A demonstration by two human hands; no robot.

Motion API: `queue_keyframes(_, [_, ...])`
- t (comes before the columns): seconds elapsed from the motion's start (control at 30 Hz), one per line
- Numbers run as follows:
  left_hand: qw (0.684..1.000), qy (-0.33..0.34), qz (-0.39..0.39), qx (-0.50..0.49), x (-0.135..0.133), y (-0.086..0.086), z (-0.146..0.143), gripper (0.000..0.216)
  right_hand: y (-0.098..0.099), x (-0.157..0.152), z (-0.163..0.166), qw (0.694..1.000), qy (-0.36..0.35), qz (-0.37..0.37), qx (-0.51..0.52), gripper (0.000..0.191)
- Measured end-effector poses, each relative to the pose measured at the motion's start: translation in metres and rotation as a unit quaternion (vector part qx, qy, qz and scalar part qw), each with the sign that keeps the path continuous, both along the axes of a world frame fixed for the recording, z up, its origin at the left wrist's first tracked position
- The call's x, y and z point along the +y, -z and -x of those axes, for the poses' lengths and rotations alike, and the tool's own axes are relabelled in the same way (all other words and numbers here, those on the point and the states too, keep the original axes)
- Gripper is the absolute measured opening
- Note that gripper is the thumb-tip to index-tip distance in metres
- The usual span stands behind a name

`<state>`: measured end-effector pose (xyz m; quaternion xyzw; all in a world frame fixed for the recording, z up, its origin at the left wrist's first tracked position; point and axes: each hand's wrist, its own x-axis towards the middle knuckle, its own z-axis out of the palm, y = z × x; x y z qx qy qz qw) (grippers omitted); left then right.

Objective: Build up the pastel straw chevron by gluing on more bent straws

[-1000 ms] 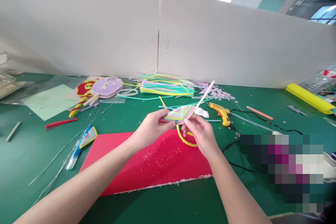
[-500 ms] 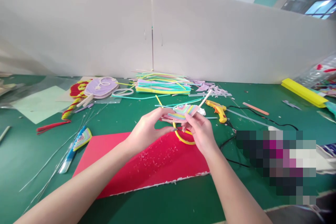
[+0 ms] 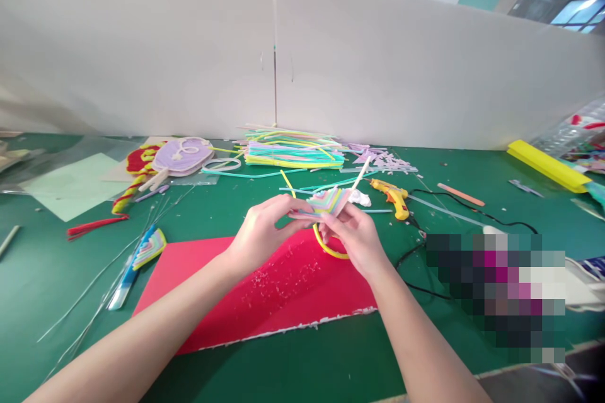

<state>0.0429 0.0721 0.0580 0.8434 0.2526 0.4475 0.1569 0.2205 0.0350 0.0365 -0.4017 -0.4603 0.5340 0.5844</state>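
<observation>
One red flat sheet (image 3: 212, 296) lies nearest on the green surface (image 3: 265, 378), at lower centre of the frame, under a sprinkle of pale crumbs; it probably serves as a mat that keeps the scraps together. At lower left, a small wedge striped in pastel colours with a yellow edge (image 3: 150, 249) rests against a slim blue-and-white item (image 3: 123, 283), perhaps a cutter, beside loose thin wires (image 3: 89, 302). Above the sheet's far edge, at mid-frame, the fan-shaped piece with pastel chevron stripes (image 3: 329, 200) is raised off the surface between both hands. The left hand (image 3: 267, 220) has its grip pinched on the piece's left end, and the right hand (image 3: 352, 233) grasps its right side, seemingly to steady it and tilt the stripes into view. A pale slender stick (image 3: 362, 173) slants up from beside the right hand; whether it is joined to the piece I cannot tell. A yellow bendy strip (image 3: 326, 249) curves below. Farther right, a yellow glue gun (image 3: 394, 195) lies within easy reach. Beyond sits a bundle of multicoloured strips (image 3: 293, 154), neatly aligned, perhaps for picking singly. At upper right, clear plastic packaging (image 3: 567, 119) shows red patches, its contents unclear.
</observation>
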Motion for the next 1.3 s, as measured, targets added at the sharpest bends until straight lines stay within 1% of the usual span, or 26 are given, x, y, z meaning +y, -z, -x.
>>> queue_keyframes(0.13, [1.000, 0.000, 0.021, 0.003, -0.001, 0.002, -0.002, 0.009, 0.006, 0.001, 0.001, 1.000, 0.007, -0.004, -0.017, 0.027])
queue_keyframes(0.23, [0.999, -0.001, 0.053, -0.014, -0.001, 0.003, -0.004, 0.013, 0.008, 0.003, 0.000, 1.000, 0.019, -0.006, -0.020, 0.029])
queue_keyframes(0.37, [0.989, 0.006, 0.134, -0.069, 0.000, 0.004, -0.004, 0.022, 0.009, 0.004, -0.002, 0.999, 0.038, -0.011, -0.028, 0.027])
queue_keyframes(0.53, [0.968, -0.002, 0.230, -0.101, 0.001, 0.003, -0.003, 0.016, 0.010, 0.005, -0.003, 0.998, 0.050, -0.007, -0.035, 0.031])
queue_keyframes(0.63, [0.951, -0.016, 0.284, -0.119, 0.000, 0.002, -0.005, 0.011, 0.009, 0.005, -0.002, 0.998, 0.052, -0.005, -0.038, 0.031])
queue_keyframes(0.73, [0.926, -0.025, 0.344, -0.153, -0.001, 0.000, -0.008, 0.010, 0.007, 0.005, -0.001, 0.997, 0.061, -0.005, -0.051, 0.032])
queue_keyframes(0.97, [0.861, 0.000, 0.474, -0.185, 0.000, -0.007, -0.008, 0.016, 0.005, 0.005, -0.001, 0.995, 0.084, 0.007, -0.059, 0.033])
queue_keyframes(1.07, [0.850, 0.001, 0.492, -0.188, 0.001, -0.007, -0.007, 0.018, 0.006, 0.005, -0.001, 0.995, 0.086, 0.008, -0.058, 0.034])
queue_keyframes(1.13, [0.855, -0.003, 0.484, -0.189, 0.001, -0.007, -0.007, 0.020, 0.005, 0.005, -0.001, 0.995, 0.081, 0.005, -0.056, 0.034])
queue_keyframes(1.23, [0.865, -0.010, 0.466, -0.189, 0.004, -0.010, -0.004, 0.023, 0.006, 0.007, -0.002, 0.997, 0.055, -0.003, -0.056, 0.039])
queue_keyframes(1.3, [0.869, -0.017, 0.456, -0.191, 0.007, -0.012, -0.001, 0.026, 0.008, 0.008, -0.002, 0.996, 0.037, -0.008, -0.079, 0.039])
